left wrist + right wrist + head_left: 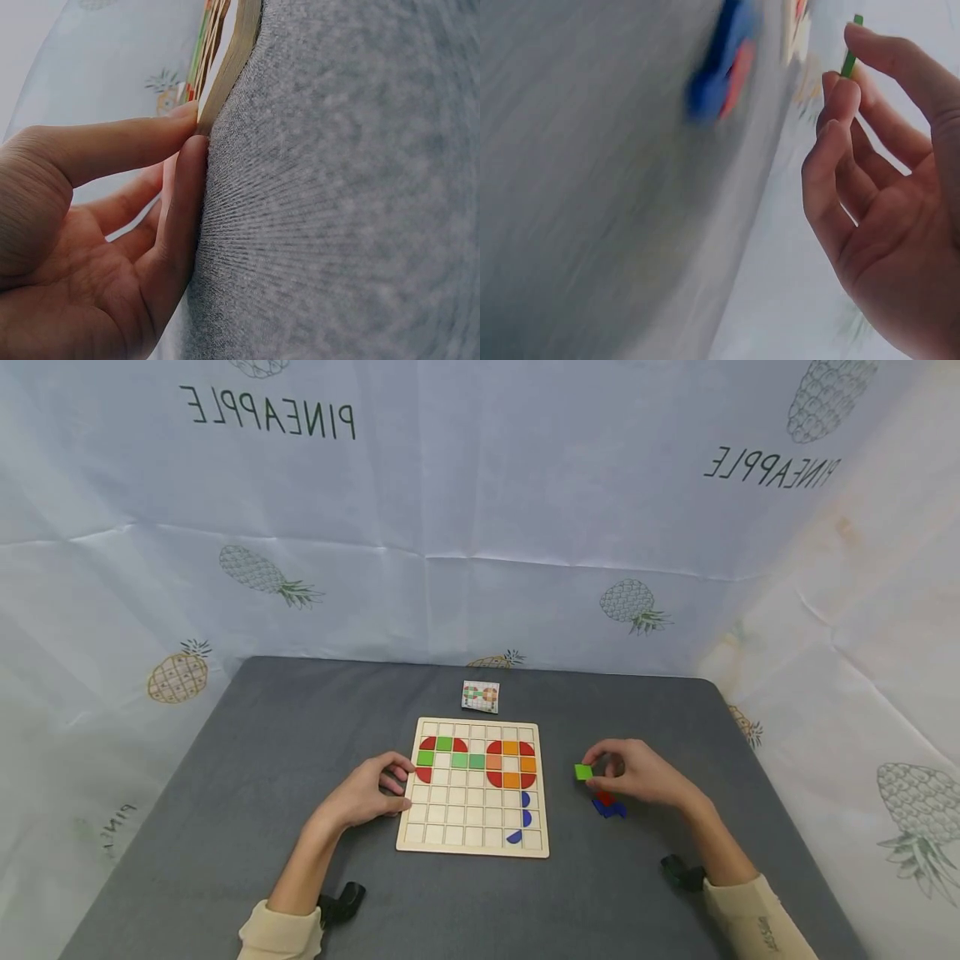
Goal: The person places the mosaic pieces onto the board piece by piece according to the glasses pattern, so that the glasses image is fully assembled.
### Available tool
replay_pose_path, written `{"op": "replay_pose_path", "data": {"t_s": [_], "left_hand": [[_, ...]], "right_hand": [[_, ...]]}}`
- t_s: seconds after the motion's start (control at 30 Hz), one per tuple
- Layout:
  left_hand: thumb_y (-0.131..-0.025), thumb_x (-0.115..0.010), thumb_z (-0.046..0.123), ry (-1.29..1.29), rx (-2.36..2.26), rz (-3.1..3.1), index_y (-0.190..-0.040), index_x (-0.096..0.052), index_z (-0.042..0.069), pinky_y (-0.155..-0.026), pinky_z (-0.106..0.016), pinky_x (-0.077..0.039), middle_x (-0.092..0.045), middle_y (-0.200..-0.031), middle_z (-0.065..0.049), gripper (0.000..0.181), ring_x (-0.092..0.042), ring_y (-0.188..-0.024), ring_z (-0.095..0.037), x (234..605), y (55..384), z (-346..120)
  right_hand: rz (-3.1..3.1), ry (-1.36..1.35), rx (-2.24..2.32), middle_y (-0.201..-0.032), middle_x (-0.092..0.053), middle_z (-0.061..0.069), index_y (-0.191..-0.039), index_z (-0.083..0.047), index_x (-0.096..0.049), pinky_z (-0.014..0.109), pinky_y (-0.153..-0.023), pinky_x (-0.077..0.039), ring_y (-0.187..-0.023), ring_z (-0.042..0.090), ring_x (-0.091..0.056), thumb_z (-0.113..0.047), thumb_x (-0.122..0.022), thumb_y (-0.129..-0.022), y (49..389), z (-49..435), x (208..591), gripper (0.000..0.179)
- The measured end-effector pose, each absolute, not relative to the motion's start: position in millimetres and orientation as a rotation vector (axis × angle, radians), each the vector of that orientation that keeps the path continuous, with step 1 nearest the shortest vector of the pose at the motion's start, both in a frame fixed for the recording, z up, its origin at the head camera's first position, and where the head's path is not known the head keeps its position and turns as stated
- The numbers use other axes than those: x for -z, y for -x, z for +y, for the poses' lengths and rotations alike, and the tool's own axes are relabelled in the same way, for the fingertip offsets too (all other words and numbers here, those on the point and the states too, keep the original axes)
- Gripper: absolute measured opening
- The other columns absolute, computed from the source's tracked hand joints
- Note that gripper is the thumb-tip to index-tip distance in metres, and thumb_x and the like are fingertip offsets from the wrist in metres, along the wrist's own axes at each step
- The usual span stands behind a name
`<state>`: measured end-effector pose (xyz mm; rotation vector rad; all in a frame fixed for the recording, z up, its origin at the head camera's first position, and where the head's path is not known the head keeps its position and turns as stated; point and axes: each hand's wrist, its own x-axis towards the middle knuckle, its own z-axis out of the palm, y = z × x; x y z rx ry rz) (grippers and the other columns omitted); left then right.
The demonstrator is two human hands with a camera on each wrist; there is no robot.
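A wooden grid board (450,814) lies on the table, with red, green and orange pieces set in its upper cells and blue half-round pieces (527,818) near its right side. My left hand (372,789) rests at the board's left edge, thumb and fingertips touching the rim; the left wrist view shows the thumb (135,142) against the board's corner edge (225,82). To the right of the board, my right hand (633,770) pinches a thin green square tile (582,772), seen edge-on in the right wrist view, above the table.
Below the right hand lie loose red (605,797) and blue pieces (611,810), blurred in the right wrist view. A small pattern card (480,696) lies behind the board. The grey table (337,693) stands against a pineapple-print cloth (450,485).
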<state>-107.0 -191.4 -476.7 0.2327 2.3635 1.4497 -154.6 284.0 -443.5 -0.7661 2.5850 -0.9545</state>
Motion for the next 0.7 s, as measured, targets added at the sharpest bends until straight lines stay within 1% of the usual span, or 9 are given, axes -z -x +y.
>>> {"op": "replay_pose_path", "data": {"t_s": [0.17, 0.33, 0.43, 0.5, 0.57, 0.67, 0.7], "left_hand": [[-0.087, -0.086, -0.001, -0.206, -1.441, 2.368, -0.129, -0.065, 0.0, -0.067, -0.034, -0.058, -0.061, -0.115, -0.017, 0.047, -0.065, -0.097, -0.021, 476, 108, -191], [-0.087, -0.086, -0.001, -0.2, -1.441, 2.365, -0.129, -0.065, 0.0, -0.068, -0.034, -0.058, -0.061, -0.115, -0.017, 0.048, -0.065, -0.097, -0.022, 475, 109, -190], [-0.086, -0.086, -0.002, -0.204, -1.452, 2.36, -0.129, -0.065, 0.0, -0.067, -0.035, -0.059, -0.061, -0.115, -0.017, 0.048, -0.065, -0.097, -0.023, 474, 108, -190], [-0.086, -0.086, -0.002, -0.217, -1.459, 2.357, -0.13, -0.064, -0.001, -0.067, -0.035, -0.059, -0.061, -0.115, -0.018, 0.049, -0.065, -0.098, -0.023, 473, 107, -190], [-0.086, -0.086, -0.003, -0.219, -1.459, 2.359, -0.13, -0.064, -0.002, -0.066, -0.036, -0.059, -0.061, -0.115, -0.018, 0.049, -0.065, -0.097, -0.023, 472, 107, -190], [-0.086, -0.086, -0.003, -0.206, -1.449, 2.363, -0.13, -0.065, -0.001, -0.066, -0.034, -0.059, -0.061, -0.114, -0.017, 0.048, -0.065, -0.097, -0.022, 471, 107, -190], [-0.086, -0.086, -0.003, -0.197, -1.444, 2.366, -0.129, -0.065, -0.001, -0.066, -0.034, -0.059, -0.061, -0.114, -0.017, 0.048, -0.065, -0.097, -0.022, 471, 107, -189]], "right_hand": [[2.59, 0.798, 0.937, -0.093, -0.073, 0.002, -0.118, -0.012, -0.077, 0.023, -0.06, -0.052, -0.067, 0.002, -0.058, -0.023, -0.085, -0.095, 160, 244, 436, 0.027], [2.565, 0.852, 0.91, -0.098, -0.075, 0.004, -0.12, -0.014, -0.077, 0.023, -0.061, -0.051, -0.068, 0.003, -0.057, -0.026, -0.086, -0.095, 166, 206, 434, 0.029], [2.55, 0.903, 0.878, -0.104, -0.077, 0.002, -0.118, -0.015, -0.077, 0.022, -0.062, -0.051, -0.068, 0.001, -0.056, -0.027, -0.086, -0.095, 171, 184, 436, 0.027], [2.541, 0.935, 0.857, -0.102, -0.077, 0.001, -0.116, -0.016, -0.077, 0.022, -0.062, -0.051, -0.067, 0.001, -0.056, -0.028, -0.085, -0.095, 174, 170, 437, 0.026], [2.531, 0.966, 0.838, -0.104, -0.078, -0.001, -0.115, -0.016, -0.078, 0.022, -0.062, -0.051, -0.067, 0.002, -0.057, -0.029, -0.085, -0.095, 177, 156, 437, 0.024], [2.532, 1.026, 0.789, -0.102, -0.079, -0.001, -0.112, -0.017, -0.079, 0.022, -0.064, -0.051, -0.069, 0.005, -0.059, -0.029, -0.086, -0.094, 180, 136, 438, 0.023], [2.537, 1.049, 0.768, -0.104, -0.079, -0.002, -0.112, -0.018, -0.079, 0.022, -0.067, -0.051, -0.072, 0.006, -0.061, -0.03, -0.087, -0.094, 181, 129, 438, 0.023]]}}
